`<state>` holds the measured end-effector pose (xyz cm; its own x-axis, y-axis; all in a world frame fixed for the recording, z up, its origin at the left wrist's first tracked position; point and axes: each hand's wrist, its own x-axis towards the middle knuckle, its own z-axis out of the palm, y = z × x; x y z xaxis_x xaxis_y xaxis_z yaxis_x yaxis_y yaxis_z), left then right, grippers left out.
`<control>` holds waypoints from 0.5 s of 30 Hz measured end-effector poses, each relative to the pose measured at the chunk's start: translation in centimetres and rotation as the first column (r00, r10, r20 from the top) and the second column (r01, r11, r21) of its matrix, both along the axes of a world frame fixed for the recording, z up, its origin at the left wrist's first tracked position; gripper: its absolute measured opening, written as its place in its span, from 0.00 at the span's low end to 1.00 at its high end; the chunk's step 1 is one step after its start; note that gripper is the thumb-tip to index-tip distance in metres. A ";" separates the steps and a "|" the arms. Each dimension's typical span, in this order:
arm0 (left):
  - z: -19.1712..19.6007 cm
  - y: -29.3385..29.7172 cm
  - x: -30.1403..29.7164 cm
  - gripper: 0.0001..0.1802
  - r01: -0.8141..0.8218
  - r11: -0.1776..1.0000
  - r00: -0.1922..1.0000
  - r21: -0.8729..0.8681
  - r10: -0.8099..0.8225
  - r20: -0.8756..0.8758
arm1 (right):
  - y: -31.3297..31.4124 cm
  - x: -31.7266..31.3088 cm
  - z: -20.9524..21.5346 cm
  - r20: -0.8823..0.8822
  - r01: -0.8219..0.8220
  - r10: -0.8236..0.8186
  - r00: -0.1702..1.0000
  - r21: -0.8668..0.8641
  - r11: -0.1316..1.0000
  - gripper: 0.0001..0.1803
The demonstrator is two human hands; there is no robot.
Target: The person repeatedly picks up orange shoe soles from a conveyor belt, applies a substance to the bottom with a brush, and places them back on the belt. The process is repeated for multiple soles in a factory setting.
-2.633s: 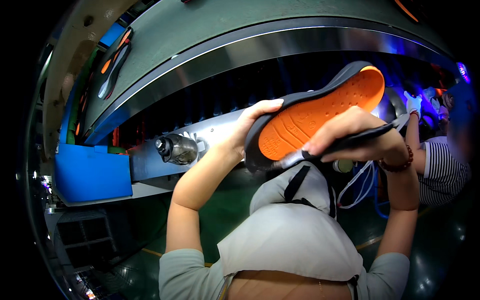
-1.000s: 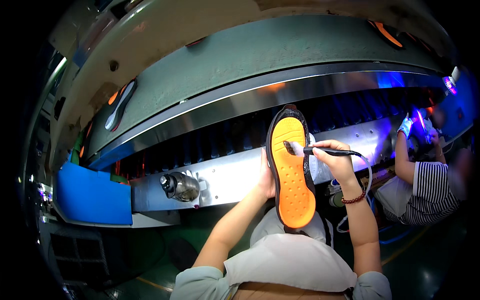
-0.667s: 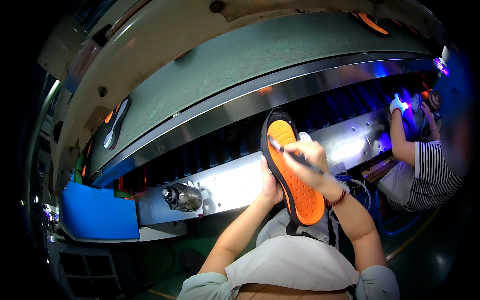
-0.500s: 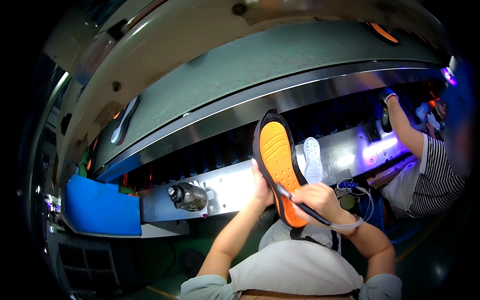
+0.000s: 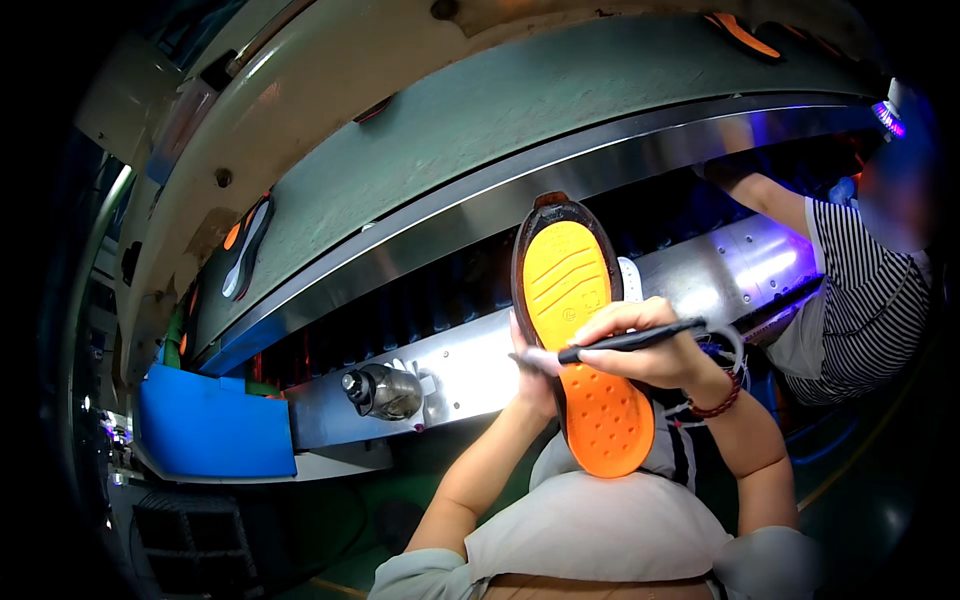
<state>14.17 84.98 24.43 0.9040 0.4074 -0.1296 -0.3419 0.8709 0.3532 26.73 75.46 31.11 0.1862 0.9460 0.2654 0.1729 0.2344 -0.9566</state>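
In front of me, my left hand [image 5: 533, 378] grips a shoe sole [image 5: 568, 265] by its left edge, some fingers hidden beneath. The sole has a dark rim and an orange inner face, with grooves at the far end and small dimples at the near end. My right hand [image 5: 660, 352] is closed round the black handle of a brush [image 5: 622, 341]. The brush lies across the sole's middle, its pale, blurred tip at the left edge near my left fingers. A translucent tube [image 5: 738, 352] curves from the handle's rear end. Behind the sole, a white sole [image 5: 629, 279] is partly covered.
A metal ledge [image 5: 470, 355] carries a dark see-through bottle [image 5: 392, 392], left of me. Beyond runs a green conveyor belt [image 5: 500, 130] with a dark-and-white sole [image 5: 246, 258] and an orange one [image 5: 745, 38]. A blue box [image 5: 215, 425] stands left. A co-worker's striped sleeve [image 5: 850, 250] is right.
The sole has tilted to face me more squarely. My right hand has risen, taking the brush tip from the lower part to the left edge. The co-worker's arm reaches farther toward the belt.
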 end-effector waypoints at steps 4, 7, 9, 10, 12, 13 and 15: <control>0.2 0.0 0.0 0.42 0.103 0.995 0.995 0.020 -0.103 -0.009 | 0.6 1.9 0.2 -0.215 0.233 -0.225 0.950 0.012 0.973 0.08; 0.6 -0.3 0.4 0.40 0.080 0.997 0.997 0.020 -0.080 -0.014 | 1.6 1.7 0.5 -0.086 0.329 -0.325 0.942 0.030 0.944 0.08; 0.8 -0.3 0.7 0.39 0.068 0.997 0.995 -0.045 -0.065 0.076 | 1.6 0.9 0.6 0.111 0.264 -0.279 0.954 0.136 0.955 0.07; 0.8 -0.3 0.9 0.39 0.065 0.995 0.991 -0.079 -0.055 0.120 | 1.2 0.7 0.4 0.112 0.186 -0.199 0.974 0.114 0.976 0.07; 0.0 -0.2 0.7 0.41 0.056 0.998 0.986 -0.037 -0.049 0.158 | 0.3 0.8 0.3 -0.044 0.012 -0.011 0.999 0.018 1.000 0.07; 0.0 0.0 0.9 0.40 0.052 0.998 0.977 -0.038 -0.042 0.208 | 0.3 1.0 0.5 -0.156 0.011 0.001 0.988 0.076 0.997 0.07; -0.7 -0.2 0.6 0.39 0.053 0.998 0.996 -0.022 -0.051 0.074 | 0.8 1.2 0.5 -0.212 0.260 -0.237 0.948 0.091 0.961 0.07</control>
